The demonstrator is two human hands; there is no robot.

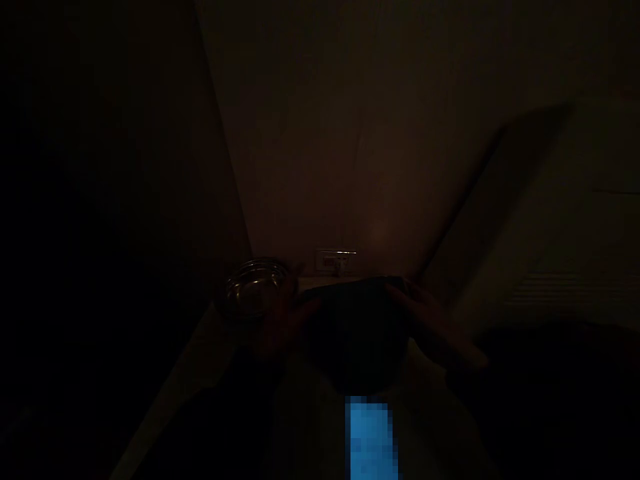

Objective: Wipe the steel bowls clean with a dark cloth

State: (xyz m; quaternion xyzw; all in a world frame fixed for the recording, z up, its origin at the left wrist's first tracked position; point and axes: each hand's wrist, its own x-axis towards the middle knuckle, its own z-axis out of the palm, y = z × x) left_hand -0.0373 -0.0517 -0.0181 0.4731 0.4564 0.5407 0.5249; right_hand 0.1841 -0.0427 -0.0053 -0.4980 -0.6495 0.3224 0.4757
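Observation:
The scene is very dark. My left hand (285, 320) and my right hand (435, 327) rest on either side of a dark, rounded object (357, 327) in the lower middle, and both seem to grip its edges. I cannot make out what the object is. A round glass bowl or jar (253, 290) stands just left of my left hand, catching a faint glint.
A small metallic fixture (336, 260) glints at the foot of the wall behind the dark object. A pale surface (200, 360) runs under the hands. A blue pixelated rectangle (373, 437) shows at the bottom. Dark walls close in on both sides.

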